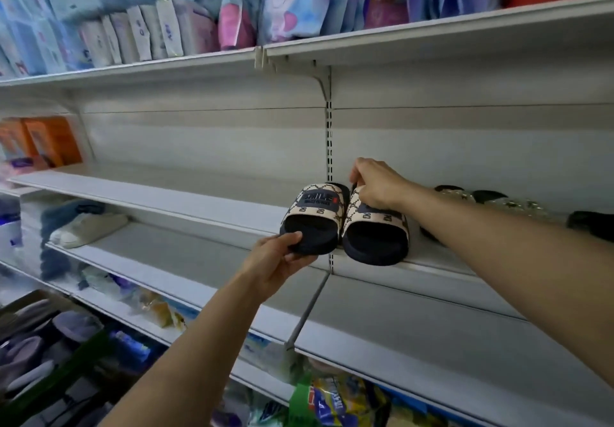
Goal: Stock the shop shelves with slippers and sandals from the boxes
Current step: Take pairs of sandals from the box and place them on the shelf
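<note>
Two dark-soled slides with cream patterned straps stand side by side on the white middle shelf. The left slide juts over the shelf's front edge, and my left hand grips its toe from below with the thumb on the sole. My right hand reaches from the right and holds the right slide at the top of its strap, fingers curled over its back edge. Further right on the same shelf lie dark sandals with shiny straps.
Packs of baby goods fill the top shelf. Orange boxes stand at the far left. A pale slipper lies on the lower shelf. A box of slippers sits at the bottom left, with packets below.
</note>
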{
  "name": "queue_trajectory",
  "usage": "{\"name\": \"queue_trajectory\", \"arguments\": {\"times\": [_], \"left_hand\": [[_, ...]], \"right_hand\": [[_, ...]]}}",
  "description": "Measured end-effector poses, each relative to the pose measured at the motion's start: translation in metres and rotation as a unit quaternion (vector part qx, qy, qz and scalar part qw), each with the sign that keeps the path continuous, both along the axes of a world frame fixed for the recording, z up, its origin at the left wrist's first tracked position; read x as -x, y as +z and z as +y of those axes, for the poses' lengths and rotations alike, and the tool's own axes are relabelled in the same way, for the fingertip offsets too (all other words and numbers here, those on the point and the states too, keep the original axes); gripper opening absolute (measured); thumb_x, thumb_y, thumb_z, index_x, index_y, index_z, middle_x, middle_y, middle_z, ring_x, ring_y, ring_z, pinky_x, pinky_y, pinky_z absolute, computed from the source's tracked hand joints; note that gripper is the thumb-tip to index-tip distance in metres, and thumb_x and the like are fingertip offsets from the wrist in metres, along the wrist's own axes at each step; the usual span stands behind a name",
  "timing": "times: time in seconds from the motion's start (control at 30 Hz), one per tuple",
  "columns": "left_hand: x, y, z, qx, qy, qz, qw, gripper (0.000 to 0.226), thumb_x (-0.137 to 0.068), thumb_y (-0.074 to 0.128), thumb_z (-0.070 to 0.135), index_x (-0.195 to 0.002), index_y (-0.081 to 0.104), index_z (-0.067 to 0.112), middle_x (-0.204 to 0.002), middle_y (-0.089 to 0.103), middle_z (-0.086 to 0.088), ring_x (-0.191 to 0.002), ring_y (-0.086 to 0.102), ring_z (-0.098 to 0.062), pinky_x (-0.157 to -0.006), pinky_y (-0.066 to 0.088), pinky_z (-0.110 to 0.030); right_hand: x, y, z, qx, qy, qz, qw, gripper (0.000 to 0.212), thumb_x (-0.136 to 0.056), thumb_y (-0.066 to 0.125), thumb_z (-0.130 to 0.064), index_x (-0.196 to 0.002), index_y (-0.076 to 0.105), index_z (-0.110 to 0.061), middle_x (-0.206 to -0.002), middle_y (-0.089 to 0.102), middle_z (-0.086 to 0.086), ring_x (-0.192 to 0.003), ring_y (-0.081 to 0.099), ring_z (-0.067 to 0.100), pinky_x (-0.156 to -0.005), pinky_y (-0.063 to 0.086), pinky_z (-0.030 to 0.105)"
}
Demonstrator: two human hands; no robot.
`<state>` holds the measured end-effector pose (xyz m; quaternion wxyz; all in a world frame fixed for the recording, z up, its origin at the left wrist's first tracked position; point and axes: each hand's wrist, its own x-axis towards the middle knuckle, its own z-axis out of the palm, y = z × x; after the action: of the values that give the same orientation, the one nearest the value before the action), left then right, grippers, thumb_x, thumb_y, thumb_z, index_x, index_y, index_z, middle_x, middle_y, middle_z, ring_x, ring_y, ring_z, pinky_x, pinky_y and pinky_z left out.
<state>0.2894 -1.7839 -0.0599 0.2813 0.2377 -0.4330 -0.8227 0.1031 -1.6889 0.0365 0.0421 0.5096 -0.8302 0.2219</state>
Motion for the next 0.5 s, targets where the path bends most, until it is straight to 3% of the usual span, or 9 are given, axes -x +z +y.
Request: {"name": "queue_trajectory", "arguments": {"times": [0.13, 0.2, 0.23, 0.3, 0.37, 0.43, 0.5], "left_hand": [[-0.006, 0.01, -0.019, 0.073, -0.086, -0.086, 0.99, 0.039, -0.092, 0.06, 0.018, -0.12, 0.052, -0.008, -0.107, 0.068, -0.024, -0.087, 0.071, -0.032, -0.061, 0.058, -0.032], [-0.01, 0.018, -0.025, 0.199, -0.083, -0.194, 0.957, 0.057, -0.089, 0.064, 0.033, -0.131, 0.044, -0.001, -0.11, 0.062, -0.016, -0.083, 0.069, -0.026, -0.059, 0.057, -0.031], [-0.012, 0.02, -0.029, 0.296, -0.056, -0.253, 0.919, 0.067, -0.087, 0.065, 0.039, -0.139, 0.036, 0.007, -0.117, 0.056, -0.012, -0.09, 0.065, -0.024, -0.063, 0.057, -0.033], [-0.015, 0.02, -0.035, 0.546, 0.036, -0.297, 0.783, 0.075, -0.086, 0.06, 0.049, -0.145, 0.024, 0.02, -0.132, 0.041, -0.006, -0.113, 0.051, -0.021, -0.086, 0.051, -0.038], [-0.022, 0.021, -0.032, 0.733, 0.074, -0.217, 0.64, 0.066, -0.088, 0.051, 0.056, -0.143, 0.029, 0.028, -0.132, 0.039, 0.001, -0.12, 0.04, -0.017, -0.098, 0.041, -0.036], [-0.025, 0.022, -0.032, 0.833, 0.043, -0.177, 0.522, 0.059, -0.084, 0.048, 0.063, -0.136, 0.04, 0.035, -0.128, 0.049, 0.009, -0.118, 0.044, -0.015, -0.098, 0.038, -0.036], [-0.023, 0.022, -0.035, 0.886, 0.027, -0.178, 0.428, 0.052, -0.079, 0.06, 0.059, -0.126, 0.054, 0.037, -0.119, 0.061, 0.013, -0.114, 0.054, -0.015, -0.102, 0.037, -0.04]], "right_hand": [[0.005, -0.008, -0.01, -0.032, -0.013, 0.012, 0.999, 0.037, -0.085, 0.054, 0.002, -0.119, 0.056, -0.013, -0.126, 0.053, 0.008, -0.114, 0.051, 0.023, -0.098, 0.044, 0.037], [-0.001, -0.005, -0.005, -0.016, -0.014, 0.054, 0.998, 0.033, -0.089, 0.055, -0.009, -0.121, 0.055, -0.016, -0.129, 0.049, 0.006, -0.119, 0.046, 0.022, -0.1, 0.04, 0.037], [-0.006, -0.004, 0.0, 0.008, -0.005, 0.091, 0.996, 0.029, -0.091, 0.055, -0.02, -0.12, 0.056, -0.018, -0.128, 0.049, 0.003, -0.119, 0.044, 0.021, -0.099, 0.039, 0.036], [-0.023, -0.005, 0.018, 0.047, 0.022, 0.146, 0.988, 0.029, -0.09, 0.048, -0.046, -0.109, 0.057, -0.026, -0.116, 0.052, -0.004, -0.111, 0.046, 0.017, -0.089, 0.04, 0.035], [-0.047, -0.015, 0.043, -0.001, 0.029, 0.187, 0.982, 0.045, -0.084, 0.031, -0.069, -0.1, 0.055, -0.035, -0.104, 0.054, -0.012, -0.099, 0.051, 0.013, -0.08, 0.041, 0.033], [-0.067, -0.032, 0.066, -0.087, 0.02, 0.259, 0.962, 0.058, -0.078, 0.027, -0.077, -0.102, 0.056, -0.034, -0.101, 0.056, -0.011, -0.094, 0.054, 0.014, -0.077, 0.042, 0.033], [-0.077, -0.049, 0.081, -0.14, 0.01, 0.343, 0.929, 0.05, -0.073, 0.052, -0.067, -0.101, 0.061, -0.027, -0.095, 0.06, -0.005, -0.086, 0.058, 0.017, -0.069, 0.043, 0.032]]}}
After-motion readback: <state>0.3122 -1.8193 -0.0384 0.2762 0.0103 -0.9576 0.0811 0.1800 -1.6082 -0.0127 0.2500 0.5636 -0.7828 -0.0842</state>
